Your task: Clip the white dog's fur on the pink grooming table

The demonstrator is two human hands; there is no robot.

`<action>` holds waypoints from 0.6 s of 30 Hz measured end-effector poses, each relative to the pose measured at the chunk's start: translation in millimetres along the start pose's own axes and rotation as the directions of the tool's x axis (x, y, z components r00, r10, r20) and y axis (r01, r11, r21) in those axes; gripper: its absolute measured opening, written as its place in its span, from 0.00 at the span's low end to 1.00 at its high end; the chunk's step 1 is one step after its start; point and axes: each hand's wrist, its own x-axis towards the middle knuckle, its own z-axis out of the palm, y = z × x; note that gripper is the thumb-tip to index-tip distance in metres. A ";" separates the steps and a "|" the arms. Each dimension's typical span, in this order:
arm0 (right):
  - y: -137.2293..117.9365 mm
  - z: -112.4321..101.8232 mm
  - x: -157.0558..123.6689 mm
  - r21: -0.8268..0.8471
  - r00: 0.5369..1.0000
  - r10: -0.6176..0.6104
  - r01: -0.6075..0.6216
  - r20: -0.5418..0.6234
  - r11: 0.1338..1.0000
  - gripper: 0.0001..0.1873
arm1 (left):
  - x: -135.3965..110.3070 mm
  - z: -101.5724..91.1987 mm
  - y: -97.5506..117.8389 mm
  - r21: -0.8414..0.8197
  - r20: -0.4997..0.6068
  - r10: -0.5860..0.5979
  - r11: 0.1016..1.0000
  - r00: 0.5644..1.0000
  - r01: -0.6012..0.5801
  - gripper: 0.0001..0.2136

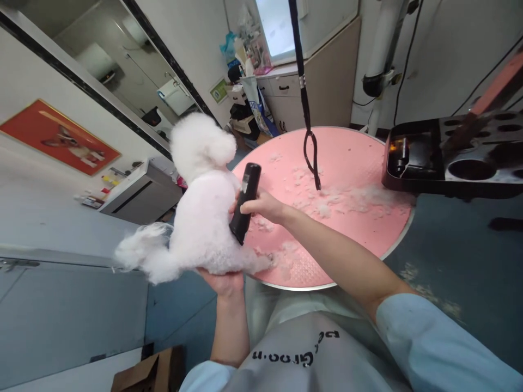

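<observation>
A fluffy white dog [204, 218] is at the left edge of the round pink grooming table [347, 144], its head turned away from me. My right hand [263, 207] is closed around black hair clippers [247, 198], whose lower end meets the fur on the dog's side. Below, my left hand [224, 281] holds the dog from underneath at its hindquarters; its fingertips are hidden in the fur. One paw [265, 263] rests on the table's near edge. Tufts of cut white fur [324, 209] lie scattered over the pink surface.
A black grooming loop [311, 155] hangs over the table. To the right sits a black tool tray [433, 185] with round holes. Drawers [281, 87] stand behind, a grey cabinet [141, 193] is at left, and a cardboard box [149, 373] lies on the floor.
</observation>
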 end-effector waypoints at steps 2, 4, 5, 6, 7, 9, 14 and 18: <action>7.1 0.6 -0.4 -0.089 0.996 0.060 -0.053 0.072 0.995 0.14 | 1.0 3.1 1.3 -0.011 0.066 0.008 1.000 0.998 -0.007 0.30; 18.1 -5.2 -2.5 -0.146 0.986 0.115 -0.097 0.121 0.984 0.14 | 2.0 6.8 3.7 -0.018 0.113 0.038 0.999 0.993 -0.037 0.32; 23.5 -9.5 -3.8 -0.175 0.978 0.148 -0.121 0.149 0.977 0.14 | 2.3 8.1 4.7 -0.024 0.127 0.044 0.999 0.991 -0.042 0.32; 28.2 -13.9 -5.2 -0.205 0.968 0.184 -0.147 0.173 0.968 0.14 | 2.2 8.5 5.2 -0.031 0.136 0.046 0.999 0.990 -0.043 0.31; 31.9 -18.0 -6.7 -0.231 0.959 0.220 -0.176 0.180 0.957 0.14 | 1.7 7.6 4.8 -0.038 0.140 0.044 0.998 0.989 -0.039 0.30; 37.0 -23.1 -9.8 -0.220 0.963 0.249 -0.223 0.101 0.950 0.12 | -0.8 1.0 0.2 -0.038 0.131 0.025 0.999 0.991 -0.020 0.29; 45.9 -17.1 -26.3 -0.020 0.965 0.115 -0.123 -0.236 0.992 0.10 | -8.7 -29.5 -27.1 0.176 -0.116 -0.022 0.984 0.993 0.043 0.43; 55.2 -13.2 -49.5 -0.104 0.955 0.137 -0.169 -0.264 0.980 0.12 | -5.8 -32.6 -37.0 0.172 -0.218 -0.139 0.969 0.966 0.178 0.36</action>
